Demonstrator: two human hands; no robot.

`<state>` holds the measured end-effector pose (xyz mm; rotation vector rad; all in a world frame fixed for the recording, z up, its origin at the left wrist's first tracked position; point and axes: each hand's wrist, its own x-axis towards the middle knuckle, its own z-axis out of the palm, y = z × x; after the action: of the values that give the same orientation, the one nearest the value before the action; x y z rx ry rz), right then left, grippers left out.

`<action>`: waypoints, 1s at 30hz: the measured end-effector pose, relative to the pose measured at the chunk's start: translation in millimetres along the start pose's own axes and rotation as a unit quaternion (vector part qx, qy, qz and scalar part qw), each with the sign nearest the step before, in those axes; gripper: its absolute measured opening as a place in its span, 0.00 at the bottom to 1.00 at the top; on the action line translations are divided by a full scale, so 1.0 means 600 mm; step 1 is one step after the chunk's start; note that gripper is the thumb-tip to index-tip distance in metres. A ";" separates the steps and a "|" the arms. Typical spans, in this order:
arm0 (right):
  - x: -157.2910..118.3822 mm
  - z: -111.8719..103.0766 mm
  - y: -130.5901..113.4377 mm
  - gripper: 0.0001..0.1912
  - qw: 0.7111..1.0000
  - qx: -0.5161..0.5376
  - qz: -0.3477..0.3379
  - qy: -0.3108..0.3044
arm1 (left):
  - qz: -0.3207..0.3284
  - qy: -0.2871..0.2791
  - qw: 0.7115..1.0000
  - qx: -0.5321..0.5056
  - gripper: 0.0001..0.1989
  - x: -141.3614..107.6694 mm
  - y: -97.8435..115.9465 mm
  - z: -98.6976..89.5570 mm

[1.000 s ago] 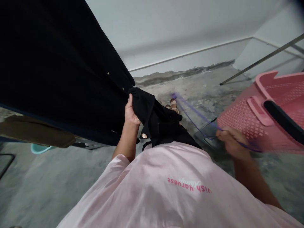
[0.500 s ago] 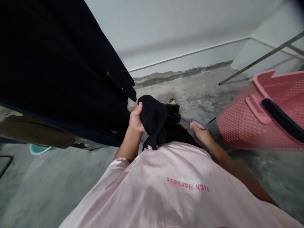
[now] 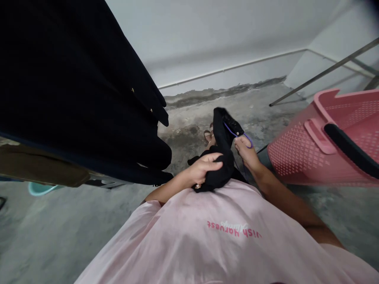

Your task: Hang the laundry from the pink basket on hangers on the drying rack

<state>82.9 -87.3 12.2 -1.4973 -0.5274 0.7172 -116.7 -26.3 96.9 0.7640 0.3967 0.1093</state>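
A bunched black garment (image 3: 222,173) hangs in front of my pink shirt, with my left hand (image 3: 207,167) closed round its lower part. Close to my left hand's wrist a gold button (image 3: 197,186) shows on the cloth. My right hand (image 3: 244,148) is closed on a thin purple hanger (image 3: 229,128), beside the garment's upper end. Part of the hanger lies against or inside the black cloth, so its full shape is hidden.
Large dark garments (image 3: 89,86) hang at the left. A pink perforated basket (image 3: 296,146) with a black handle stands at the right, near a metal pole (image 3: 319,75). A turquoise basin (image 3: 43,188) is on the floor at the lower left.
My left hand has moved right with the black garment, closer to my right hand. The garment's upper part now stands higher around the purple hanger. My right hand has risen slightly.
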 end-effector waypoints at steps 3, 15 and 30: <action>0.018 0.013 0.000 0.20 0.999 -0.004 0.039 0.002 | -0.048 -0.080 0.994 0.057 0.24 -0.010 -0.009 0.008; 0.029 0.045 -0.164 0.18 0.959 0.228 -0.137 0.095 | -0.058 -0.164 0.966 0.191 0.26 -0.026 0.016 -0.006; 0.056 0.089 -0.300 0.19 0.914 0.391 -0.107 0.004 | 0.329 0.310 0.886 0.104 0.16 -0.042 0.050 -0.118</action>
<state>86.3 -14.4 188.4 -0.6778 -0.3253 0.6389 -165.9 35.9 79.2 1.0502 0.7513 0.9845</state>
